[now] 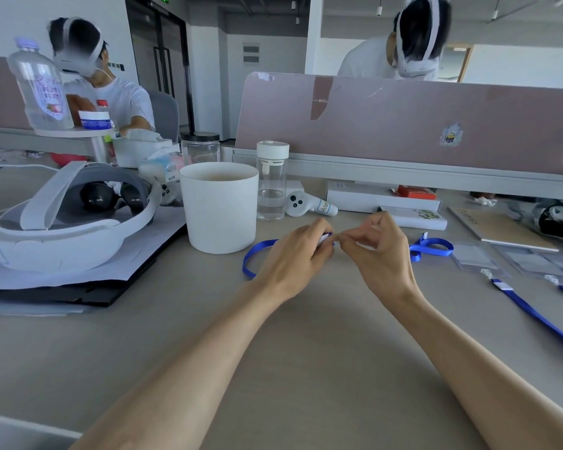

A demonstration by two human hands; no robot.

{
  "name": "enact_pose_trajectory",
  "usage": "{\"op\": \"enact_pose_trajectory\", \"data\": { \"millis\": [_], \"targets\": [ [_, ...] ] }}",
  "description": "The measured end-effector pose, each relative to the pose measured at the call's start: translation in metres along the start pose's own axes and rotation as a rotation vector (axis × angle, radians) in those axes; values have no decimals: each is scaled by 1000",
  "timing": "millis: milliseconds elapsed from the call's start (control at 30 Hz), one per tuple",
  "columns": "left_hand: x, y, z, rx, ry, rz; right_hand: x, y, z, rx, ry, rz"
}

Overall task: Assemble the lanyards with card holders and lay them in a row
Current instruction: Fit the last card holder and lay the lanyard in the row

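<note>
Hands [293, 256] [379, 254] pinch lanyard [257, 251] (controller [298, 203] tag: "Hoo").

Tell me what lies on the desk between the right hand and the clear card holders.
A loose blue lanyard, curled in a loop, lies between the right hand and the card holders; the head view shows it.

Your forearms are bare right up to the frame edge — no sleeves, and your left hand [293, 254] and right hand [376, 251] wear nothing.

Bare desk [306, 336] lies open before the hands; white bucket [220, 209] and water bottle [272, 181] block behind.
</note>
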State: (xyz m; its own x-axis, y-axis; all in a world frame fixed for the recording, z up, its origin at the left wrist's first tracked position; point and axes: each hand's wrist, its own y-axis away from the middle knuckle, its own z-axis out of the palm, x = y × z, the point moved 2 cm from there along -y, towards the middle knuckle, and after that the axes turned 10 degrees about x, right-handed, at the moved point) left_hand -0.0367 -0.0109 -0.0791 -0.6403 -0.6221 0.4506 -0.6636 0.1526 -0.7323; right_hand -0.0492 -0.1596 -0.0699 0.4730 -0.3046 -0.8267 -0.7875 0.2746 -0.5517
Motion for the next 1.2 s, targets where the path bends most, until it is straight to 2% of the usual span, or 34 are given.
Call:
{"op": "enact_pose_trajectory", "data": {
  "millis": [400, 533, 600, 667, 767, 867, 967, 1067, 1200],
  "targets": [
    [8, 0, -2, 52, 30, 87, 7, -5, -4, -13, -83, 103],
    [0, -3, -2, 21, 18, 72, 16, -4, -3, 4, 14, 121],
    [-5, -3, -3, 0, -4, 83, 18, -3, -4, 41, 132, 48],
    [-10, -4, -4, -12, -40, 99, 17, -3, -5, 38, 252, -112],
    [-10, -3, -2, -11, -66, 164, 18, -3, -2, -74, 347, -377],
    [-7, -1, -2, 24, -61, 147, 22, -2, 2, -131, 491, -501],
    [-9, -2, -4, 108, -158, 106, 23, -4, -1, -32, 562, -501],
    [-12, -3, -8, 217, -204, 81, 22, -3, -4, -30, 523, -436],
    [-9, -4, -6, 155, -194, 219, 18, -2, -2, -8, 447, -386]
  ]
}}
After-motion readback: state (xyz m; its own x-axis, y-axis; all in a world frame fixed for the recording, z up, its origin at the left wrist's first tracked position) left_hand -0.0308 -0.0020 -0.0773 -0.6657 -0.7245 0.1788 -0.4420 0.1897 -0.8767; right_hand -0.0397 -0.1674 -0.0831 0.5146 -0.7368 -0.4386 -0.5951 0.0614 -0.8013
